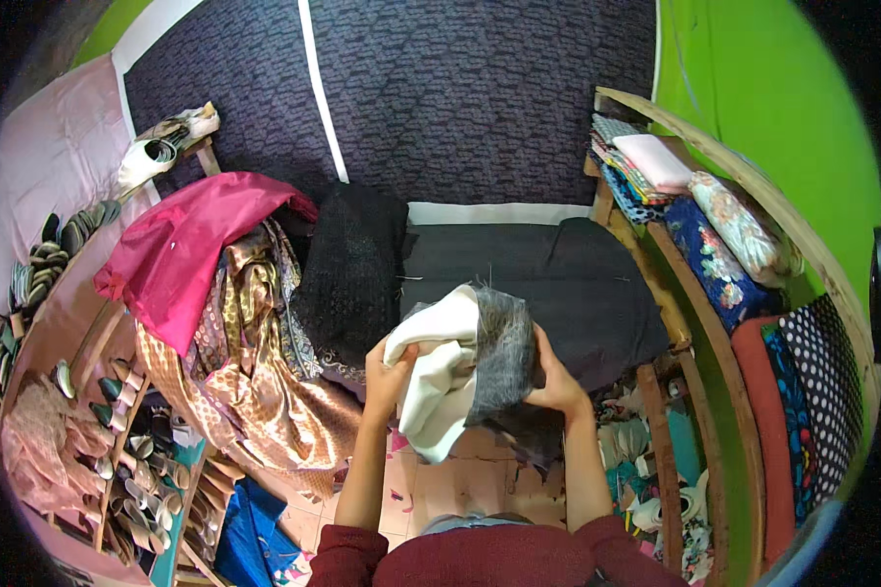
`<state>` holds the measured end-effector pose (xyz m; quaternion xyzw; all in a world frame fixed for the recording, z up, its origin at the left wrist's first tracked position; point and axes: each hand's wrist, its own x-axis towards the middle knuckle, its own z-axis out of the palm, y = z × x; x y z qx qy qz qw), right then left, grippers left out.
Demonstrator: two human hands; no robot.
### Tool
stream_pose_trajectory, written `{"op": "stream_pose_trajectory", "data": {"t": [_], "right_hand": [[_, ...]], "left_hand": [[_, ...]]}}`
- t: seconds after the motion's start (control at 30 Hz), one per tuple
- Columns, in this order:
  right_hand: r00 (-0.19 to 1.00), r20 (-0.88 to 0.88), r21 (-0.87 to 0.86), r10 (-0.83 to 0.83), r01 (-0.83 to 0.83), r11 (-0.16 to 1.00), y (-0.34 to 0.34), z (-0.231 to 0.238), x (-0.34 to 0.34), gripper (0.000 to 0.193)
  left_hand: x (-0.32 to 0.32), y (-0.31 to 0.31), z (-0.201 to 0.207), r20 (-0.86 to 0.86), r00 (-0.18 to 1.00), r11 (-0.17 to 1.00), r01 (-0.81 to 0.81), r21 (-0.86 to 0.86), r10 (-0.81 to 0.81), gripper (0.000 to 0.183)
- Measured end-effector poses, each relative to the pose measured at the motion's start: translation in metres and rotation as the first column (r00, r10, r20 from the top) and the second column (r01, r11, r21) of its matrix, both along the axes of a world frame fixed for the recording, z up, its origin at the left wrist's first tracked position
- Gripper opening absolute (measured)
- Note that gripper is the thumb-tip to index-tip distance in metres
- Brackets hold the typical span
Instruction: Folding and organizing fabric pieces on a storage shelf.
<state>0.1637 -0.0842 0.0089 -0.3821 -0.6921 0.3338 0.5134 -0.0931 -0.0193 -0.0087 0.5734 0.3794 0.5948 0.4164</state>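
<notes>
In front of my body I hold up a bundle of cloth. My left hand (390, 372) grips the left edge of the white cloth (439, 377), thumb on top and fingers partly hidden behind it. On the bundle's right side, my right hand (558, 380) is closed on a dark grey, slightly see-through cloth (502, 352), its fingertips hidden by the fabric. The two cloths meet along a line down the middle; whether they are joined I cannot tell. Beyond them lies a black cloth-covered surface (529, 259).
Left of the black surface hang a pink cloth (201, 235), a shiny gold patterned cloth (274, 391) and a black lacy cloth (352, 264). Shoes crowd a rack (113, 460) at far left. On the right, a wooden rack (734, 430) bears folded fabrics (700, 245). Scraps dot the tiled floor (431, 484).
</notes>
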Motion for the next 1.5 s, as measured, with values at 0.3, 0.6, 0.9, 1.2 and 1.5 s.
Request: {"op": "stream_pose_trajectory", "data": {"t": [0.3,0.6,0.9,1.2,1.5], "right_hand": [[0.964,0.124,0.123,-0.237,0.222,0.967,-0.004,0.029,-0.046,0.078],[0.771,0.284,0.287,-0.57,0.499,0.818,-0.018,0.08,-0.044,0.042],[0.787,0.198,0.274,-0.585,0.528,0.803,-0.023,0.065,-0.039,0.03],[0.717,0.076,0.282,-0.693,0.651,0.705,-0.06,0.078,-0.045,0.03],[0.645,0.158,0.425,-0.748,0.639,0.641,-0.064,0.086,-0.045,0.026]], "left_hand": [[-0.014,0.004,-0.002,-0.044,0.993,0.994,0.112,0.001,-0.112,0.024],[-0.075,-0.002,0.041,-0.827,0.511,0.955,0.279,-0.099,-0.235,0.03],[-0.098,0.009,0.054,-0.756,0.563,0.857,0.153,0.491,0.333,0.018],[-0.093,-0.028,0.074,-0.685,0.605,0.829,0.072,0.555,0.406,0.029],[-0.089,-0.019,0.033,-0.696,0.6,0.785,0.173,0.594,0.394,0.023]]}}
